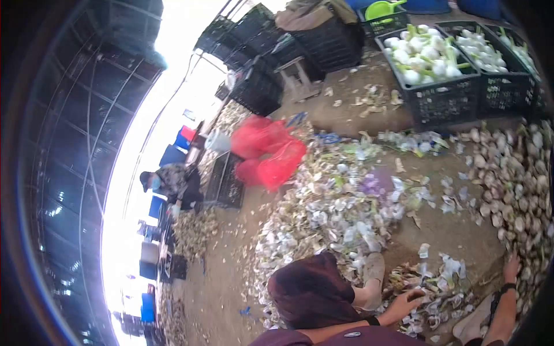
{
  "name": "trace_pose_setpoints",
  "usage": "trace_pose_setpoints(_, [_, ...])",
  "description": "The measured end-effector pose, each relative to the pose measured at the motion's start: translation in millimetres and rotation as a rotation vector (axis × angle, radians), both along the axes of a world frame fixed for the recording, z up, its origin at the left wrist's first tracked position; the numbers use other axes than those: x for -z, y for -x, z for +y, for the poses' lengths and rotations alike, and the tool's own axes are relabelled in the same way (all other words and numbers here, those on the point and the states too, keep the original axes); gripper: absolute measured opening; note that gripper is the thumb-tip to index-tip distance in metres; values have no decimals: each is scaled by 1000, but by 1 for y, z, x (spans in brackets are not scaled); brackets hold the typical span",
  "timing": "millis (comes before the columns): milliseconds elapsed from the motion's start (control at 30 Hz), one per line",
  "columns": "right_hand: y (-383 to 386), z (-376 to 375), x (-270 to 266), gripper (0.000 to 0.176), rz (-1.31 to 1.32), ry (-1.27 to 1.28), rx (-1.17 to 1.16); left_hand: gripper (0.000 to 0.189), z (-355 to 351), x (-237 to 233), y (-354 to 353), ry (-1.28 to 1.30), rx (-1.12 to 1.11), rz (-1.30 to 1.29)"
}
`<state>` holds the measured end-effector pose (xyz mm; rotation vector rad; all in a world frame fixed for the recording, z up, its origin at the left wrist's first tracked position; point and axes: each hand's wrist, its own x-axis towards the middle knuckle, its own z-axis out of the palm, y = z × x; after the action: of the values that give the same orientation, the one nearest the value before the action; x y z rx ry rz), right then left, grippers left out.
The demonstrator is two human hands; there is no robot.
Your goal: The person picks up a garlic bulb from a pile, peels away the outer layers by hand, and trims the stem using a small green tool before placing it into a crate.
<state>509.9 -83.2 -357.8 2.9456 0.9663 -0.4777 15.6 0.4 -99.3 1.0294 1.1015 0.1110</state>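
Note:
At the lower right, my left hand [403, 305] is low over white and brown peelings [453, 271], with its fingers curved and apart and nothing visible in them. Farther right, my right hand [511, 269] reaches to the near edge of a large heap of garlic bulbs [511, 179]. Its fingertips are too small and blurred against the bulbs to make out a grip. A dark-clothed knee [309, 291] and a shoe [375, 268] are left of my left hand.
Black crates of white bulbs [441, 104] stand at the upper right. Peelings [329, 213] cover the middle floor, near a red mesh bag [268, 153]. Another person [170, 181] is at the left, beside a dark crate [225, 181]. Stacked crates [257, 86] stand at the top.

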Motion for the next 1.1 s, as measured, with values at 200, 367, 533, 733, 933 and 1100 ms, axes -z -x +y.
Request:
trace_pose_setpoints(200, [22,19,-26,66,7,207,123,37,3,-13,-2,-12,-21,-55])
trace_pose_setpoints(367, [98,17,-28,63,552,-112,89,39,1,-30,2,88,-83,-123])
trace_pose_setpoints(533, [282,68,-221,54,1131,-447,-154,62,-15,47,19,-251,-65,-20])
trace_pose_setpoints(733, [349,47,-302,73,1222,-669,-225,18,10,-34,26,592,-457,-727])
trace_pose_setpoints(933, [361,26,-353,52,1028,-825,-277,59,1,-81,27,254,-463,-713])
trace_pose_setpoints(1100, [371,25,-387,28,1190,-709,271,66,-2,-81,22,-230,-235,-639])
